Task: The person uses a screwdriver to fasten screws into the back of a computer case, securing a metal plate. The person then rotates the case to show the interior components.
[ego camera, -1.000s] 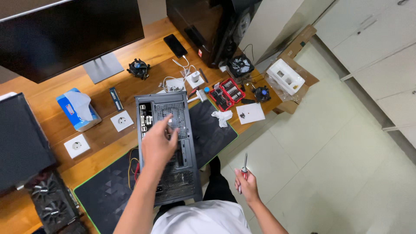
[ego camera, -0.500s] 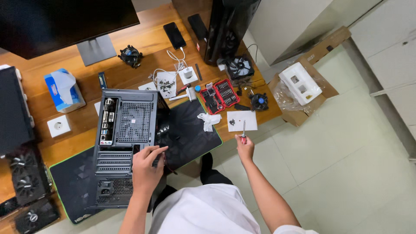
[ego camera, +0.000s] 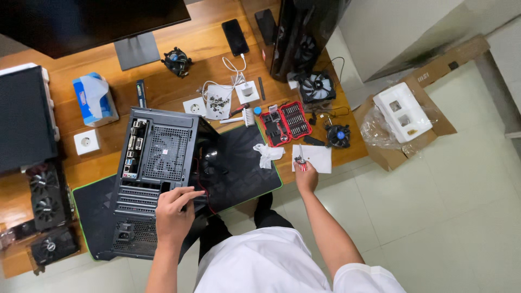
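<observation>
Two grips: left hand clasps the computer case, right hand pinches a screwdriver.

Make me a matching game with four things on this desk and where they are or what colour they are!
Things:
1. computer case
2. screwdriver
3. tissue box
4. screwdriver bit set

Clues:
A. blue, near the monitor stand
B. held in the right hand
C. red tray, lying open
D. black, under the left hand

Pairs: 1-D, 2-B, 3-A, 4-C
</observation>
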